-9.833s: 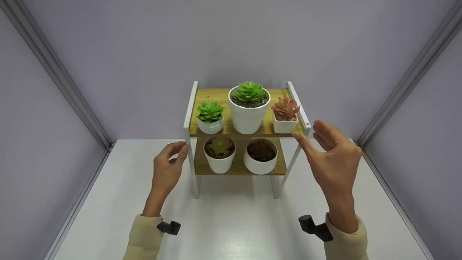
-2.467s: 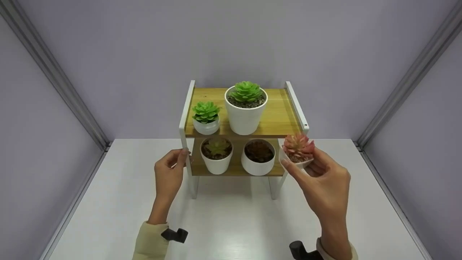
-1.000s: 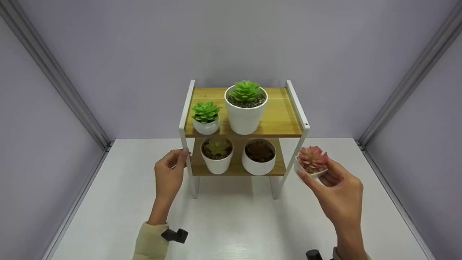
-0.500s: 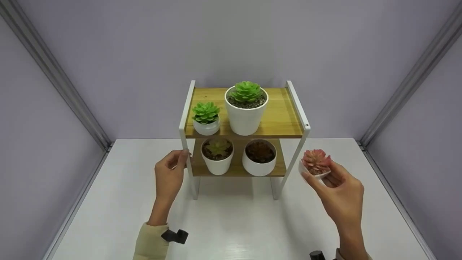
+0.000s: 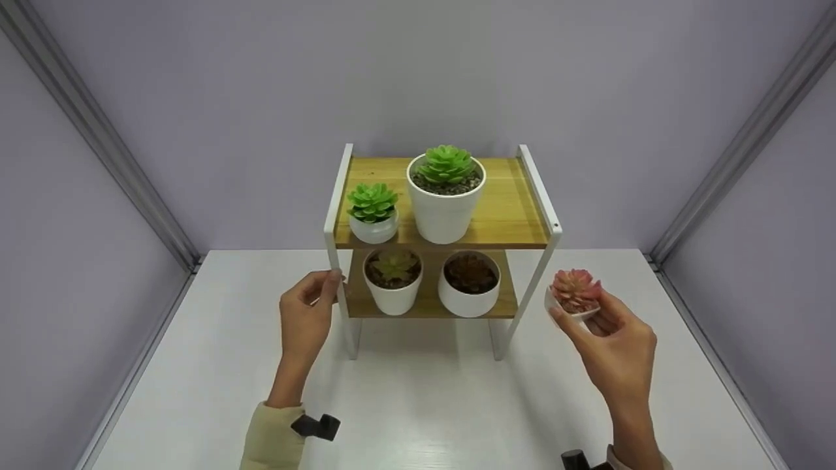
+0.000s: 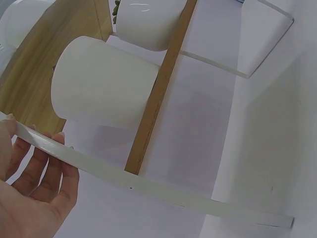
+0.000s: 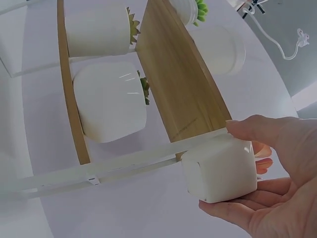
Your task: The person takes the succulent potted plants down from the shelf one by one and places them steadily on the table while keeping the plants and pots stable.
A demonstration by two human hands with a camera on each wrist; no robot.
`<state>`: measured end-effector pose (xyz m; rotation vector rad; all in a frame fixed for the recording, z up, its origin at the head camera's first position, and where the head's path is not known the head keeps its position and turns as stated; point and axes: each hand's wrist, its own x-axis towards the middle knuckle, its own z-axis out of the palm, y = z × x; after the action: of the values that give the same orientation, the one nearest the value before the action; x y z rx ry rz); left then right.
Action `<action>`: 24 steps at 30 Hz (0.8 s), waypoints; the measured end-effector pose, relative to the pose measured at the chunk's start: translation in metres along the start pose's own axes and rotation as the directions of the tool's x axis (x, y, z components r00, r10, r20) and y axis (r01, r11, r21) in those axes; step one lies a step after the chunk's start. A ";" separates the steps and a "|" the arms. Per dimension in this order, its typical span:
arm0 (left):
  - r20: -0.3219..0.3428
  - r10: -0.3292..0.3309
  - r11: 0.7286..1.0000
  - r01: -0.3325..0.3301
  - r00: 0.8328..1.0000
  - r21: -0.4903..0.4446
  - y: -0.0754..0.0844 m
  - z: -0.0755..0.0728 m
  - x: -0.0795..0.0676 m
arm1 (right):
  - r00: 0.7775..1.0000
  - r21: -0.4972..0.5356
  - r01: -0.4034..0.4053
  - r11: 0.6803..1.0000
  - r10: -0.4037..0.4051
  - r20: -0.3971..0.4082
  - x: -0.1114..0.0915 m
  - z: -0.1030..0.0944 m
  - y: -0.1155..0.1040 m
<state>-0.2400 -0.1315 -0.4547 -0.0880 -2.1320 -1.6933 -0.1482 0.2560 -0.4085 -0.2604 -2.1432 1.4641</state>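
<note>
Hands (image 5: 305, 313) (image 5: 617, 343) grip rack (image 5: 506, 209), left, and pink succulent (image 5: 576, 291), right (pot's base (image 7: 195, 179) only in right-wrist view).

The succulent (image 5: 576, 290) in my right hand (image 5: 620, 343), at four o'clock, is pinkish red, its pot (image 7: 223, 171) plain white. The rack's frame (image 5: 539, 188) is white, its boards (image 5: 511, 205) yellow-brown with wood grain. Up there, white pots (image 5: 443, 220) bear a bright green rosette (image 5: 372, 202) at ten and a bright green crown (image 5: 447, 163) at twelve; below, an olive plant (image 5: 395, 264) at eight, a dark brown plant (image 5: 470, 271) at five. My left sleeve (image 5: 273, 436) is beige.
</note>
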 end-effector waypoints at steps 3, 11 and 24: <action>-0.003 -0.003 1.000 0.003 1.000 0.009 0.000 0.000 0.000 | 1.000 0.027 0.024 0.999 -0.023 -0.007 0.002 0.003 0.005; -0.010 0.009 1.000 -0.009 1.000 0.028 -0.001 -0.001 0.000 | 0.998 0.032 0.057 0.998 -0.056 -0.038 0.008 0.008 0.016; -0.003 0.011 1.000 -0.011 1.000 0.020 -0.002 -0.001 0.000 | 0.995 0.041 0.084 0.996 -0.081 -0.066 0.018 0.018 0.033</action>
<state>-0.2407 -0.1328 -0.4561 -0.0906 -2.1419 -1.6646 -0.1776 0.2621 -0.4375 -0.1973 -2.0444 1.4345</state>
